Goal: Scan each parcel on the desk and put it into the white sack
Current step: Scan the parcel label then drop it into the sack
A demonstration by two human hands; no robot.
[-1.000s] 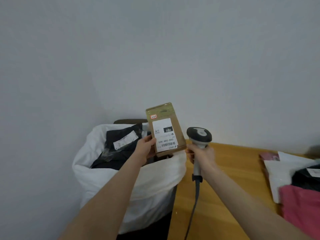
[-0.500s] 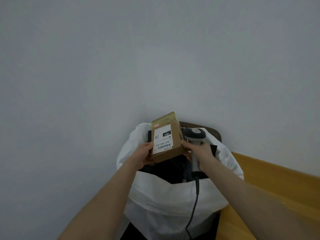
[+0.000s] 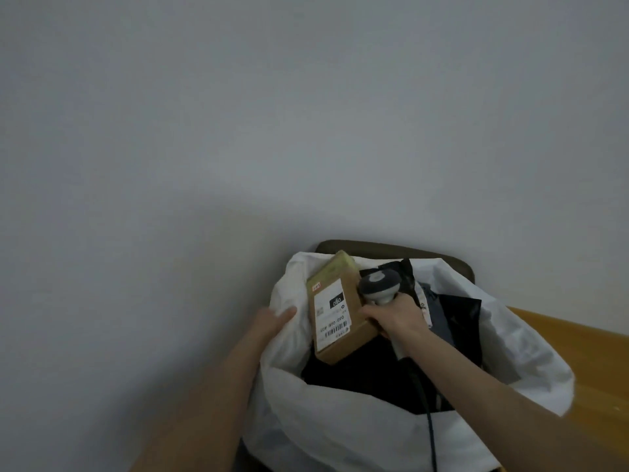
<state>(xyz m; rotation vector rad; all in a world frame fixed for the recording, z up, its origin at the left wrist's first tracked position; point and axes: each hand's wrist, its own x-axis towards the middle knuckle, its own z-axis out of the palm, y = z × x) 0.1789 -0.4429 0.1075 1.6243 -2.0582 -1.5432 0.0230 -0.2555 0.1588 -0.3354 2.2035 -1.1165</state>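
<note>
Both forearms reach over the white sack (image 3: 340,424); the left hand (image 3: 272,321) lies with straight fingers on its left rim; the right hand (image 3: 396,318) clenches the barcode scanner (image 3: 379,284), fingertips touching the cardboard parcel (image 3: 335,311), which stands tilted in the sack's mouth; its label reads "060-068 A05".

One brown box (image 3: 335,315), one scanner (image 3: 378,285), one sack (image 3: 357,424).

Brown parcel (image 3: 340,311) in mouth of white sack (image 3: 340,424), scanner (image 3: 379,284) in right hand (image 3: 398,318)
</note>
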